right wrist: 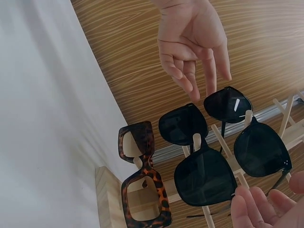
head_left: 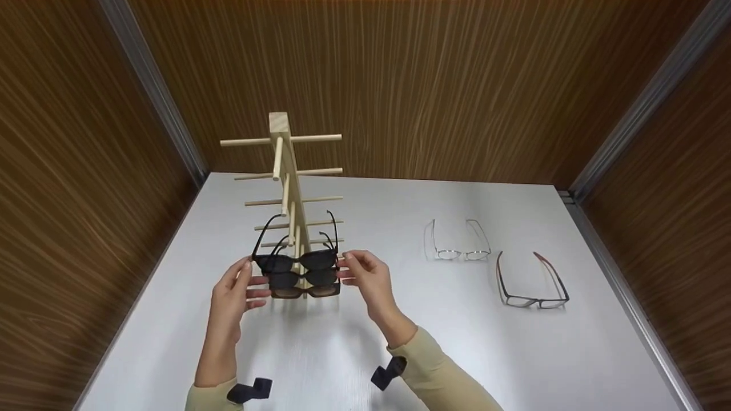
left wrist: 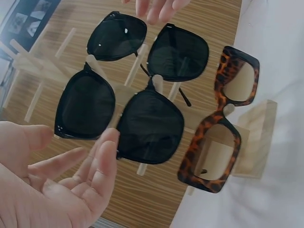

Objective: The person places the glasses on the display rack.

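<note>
A wooden display stand [head_left: 278, 123] with pegs bears three pairs of sunglasses, one above another. The uppermost black sunglasses [head_left: 317, 260] sit just over a second black pair [head_left: 321, 278]; lowest are tortoiseshell sunglasses [left wrist: 206, 154]. My left hand [head_left: 228, 294] is beside the uppermost pair's left corner, its fingers loosely bent and the thumb tip [left wrist: 40, 136] close to the frame. At the opposite corner, my right hand [head_left: 372, 281] has loose fingers [right wrist: 247, 209] near the lenses' edges. Neither hand is seen curled round a frame; whether fingertips touch cannot be told.
To the right on the white table [head_left: 400, 228] lie thin-rimmed clear glasses [head_left: 449, 254] and dark-framed glasses with reddish temples [head_left: 552, 303], both with temples unfolded. Bare pegs [head_left: 317, 138] stick out from the stand's upper part. Wood-grain panels [head_left: 400, 85] enclose the table.
</note>
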A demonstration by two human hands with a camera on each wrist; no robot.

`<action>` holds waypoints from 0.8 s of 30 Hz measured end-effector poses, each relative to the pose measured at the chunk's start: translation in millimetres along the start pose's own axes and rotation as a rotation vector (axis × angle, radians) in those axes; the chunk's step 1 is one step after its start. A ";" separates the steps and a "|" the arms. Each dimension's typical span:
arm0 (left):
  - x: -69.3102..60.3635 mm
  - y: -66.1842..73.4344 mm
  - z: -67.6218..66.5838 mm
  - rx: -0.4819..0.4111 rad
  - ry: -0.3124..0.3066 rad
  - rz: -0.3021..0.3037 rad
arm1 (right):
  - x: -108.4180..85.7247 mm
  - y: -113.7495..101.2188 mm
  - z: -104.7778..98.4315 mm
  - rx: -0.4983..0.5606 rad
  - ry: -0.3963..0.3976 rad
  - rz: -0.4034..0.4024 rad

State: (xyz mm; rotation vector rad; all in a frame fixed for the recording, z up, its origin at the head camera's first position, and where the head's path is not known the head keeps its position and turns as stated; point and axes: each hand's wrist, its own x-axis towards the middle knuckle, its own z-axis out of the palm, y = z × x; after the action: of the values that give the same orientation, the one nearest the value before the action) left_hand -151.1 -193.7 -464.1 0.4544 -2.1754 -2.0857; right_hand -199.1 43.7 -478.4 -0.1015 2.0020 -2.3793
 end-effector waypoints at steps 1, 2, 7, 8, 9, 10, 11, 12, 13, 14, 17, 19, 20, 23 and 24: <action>-0.2 -1.8 -0.3 -0.012 0.015 0.013 | -0.2 0.6 -1.2 0.000 -0.001 -0.002; -0.3 -3.7 -0.6 -0.026 0.031 0.026 | -0.2 1.1 -2.4 0.001 -0.001 -0.004; -0.3 -13.0 -1.6 -0.098 0.080 0.072 | -1.3 4.9 -8.4 -0.001 -0.010 -0.009; -0.4 -15.2 -1.6 -0.117 0.085 0.077 | -1.5 5.7 -9.6 -0.003 -0.014 -0.006; -0.4 -17.4 -1.6 -0.136 0.088 0.081 | -1.6 7.1 -10.9 -0.004 -0.017 -0.001; -0.5 -20.0 -1.7 -0.155 0.090 0.086 | -1.9 8.1 -11.9 -0.005 -0.018 0.005; -0.6 -22.7 -1.8 -0.173 0.094 0.087 | -2.3 9.2 -12.9 -0.006 -0.019 0.012; -0.9 -25.6 -2.1 -0.189 0.094 0.087 | -2.7 10.1 -13.9 -0.009 -0.021 0.018; -1.5 -28.4 -2.4 -0.209 0.093 0.088 | -3.2 11.4 -14.9 -0.009 -0.021 0.025; -2.2 -31.2 -2.8 -0.224 0.090 0.088 | -3.6 12.8 -16.1 -0.012 -0.023 0.030; -4.8 -38.7 -3.8 -0.264 0.075 0.075 | -5.0 16.9 -20.2 -0.011 -0.025 0.042; -6.3 -42.5 -4.0 -0.287 0.064 0.062 | -5.7 19.9 -23.6 -0.006 -0.023 0.049; -6.7 -44.3 -4.0 -0.299 0.060 0.051 | -5.9 21.6 -25.6 -0.004 -0.023 0.050; -8.2 -48.9 -3.0 -0.322 0.049 0.013 | -6.9 26.1 -31.1 -0.003 -0.022 0.067; -8.7 -50.5 -2.6 -0.328 0.046 -0.003 | -7.3 27.4 -32.8 -0.005 -0.023 0.077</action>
State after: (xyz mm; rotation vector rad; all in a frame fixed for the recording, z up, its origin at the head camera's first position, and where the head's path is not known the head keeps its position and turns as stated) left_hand -134.7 -194.9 -512.8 0.4645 -1.7595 -2.3468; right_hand -194.6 71.8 -511.1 -0.0506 1.9652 -2.3161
